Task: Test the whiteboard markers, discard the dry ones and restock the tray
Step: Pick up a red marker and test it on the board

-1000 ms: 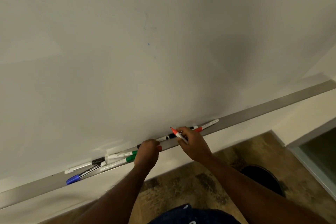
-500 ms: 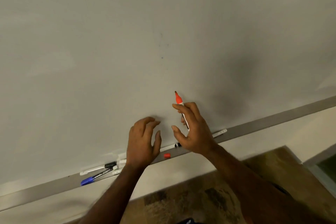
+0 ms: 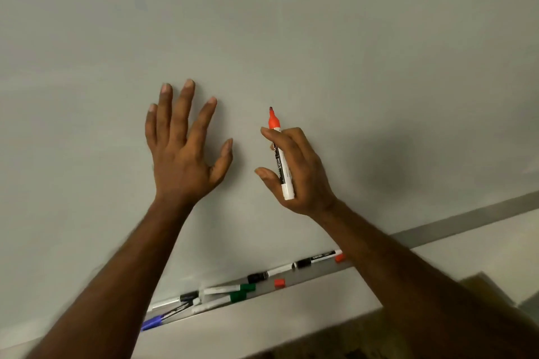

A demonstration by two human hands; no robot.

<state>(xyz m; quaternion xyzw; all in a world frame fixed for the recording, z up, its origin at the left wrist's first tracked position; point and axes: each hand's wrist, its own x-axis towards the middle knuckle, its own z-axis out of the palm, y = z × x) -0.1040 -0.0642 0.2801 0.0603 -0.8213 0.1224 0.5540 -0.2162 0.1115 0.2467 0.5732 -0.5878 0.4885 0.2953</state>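
Right hand (image 3: 303,172) grips uncapped white marker with orange tip (image 3: 279,154), nib up, close to pale grey whiteboard (image 3: 291,23). Left hand (image 3: 183,154) to its left, fingers spread straight, holding nothing. Grey metal tray (image 3: 466,223) below: several capped markers (image 3: 224,289), loose red cap (image 3: 279,282).

Whiteboard (image 3: 291,23) behind left hand (image 3: 180,154) and right hand (image 3: 300,172): smooth, pale grey, faint sheen. Marker (image 3: 280,166) in right hand: white plastic barrel, glossy orange plastic nose, dark felt tip. Tray (image 3: 466,221) below both hands: brushed metal, matt grey. Loose red cap (image 3: 279,282) on tray: smooth plastic.
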